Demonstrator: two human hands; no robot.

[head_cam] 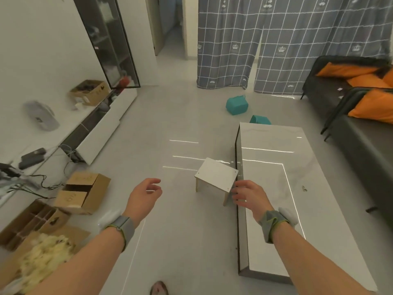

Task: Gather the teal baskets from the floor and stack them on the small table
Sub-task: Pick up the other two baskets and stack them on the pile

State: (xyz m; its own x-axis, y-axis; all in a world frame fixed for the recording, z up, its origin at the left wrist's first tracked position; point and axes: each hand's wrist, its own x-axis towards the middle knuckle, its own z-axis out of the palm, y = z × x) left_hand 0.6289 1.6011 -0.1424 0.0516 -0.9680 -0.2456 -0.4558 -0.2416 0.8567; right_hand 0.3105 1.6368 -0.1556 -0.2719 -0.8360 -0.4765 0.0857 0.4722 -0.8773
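Two teal baskets on the floor, far end of the room. One (236,105) lies tipped near the curtain (229,50), woven-looking sides, handle sticking up. The other (259,120) is half hidden behind the long desk (276,167). Small desk (215,175), white top, nothing on it. Left hand (144,193) loosely open, empty. Right hand (247,196) fingers spread, empty, just beside the small desk's corner.

You get even, slightly dim indoor light with a warm grey cast. Bright streaks of glare cross the glossy floor (182,150) and the long surface (274,158). Shadows are soft and faint. Wide-angle distortion bends the cabinet (110,43) and curtains (276,39); the boxes (83,192) at left are motion-blurred.
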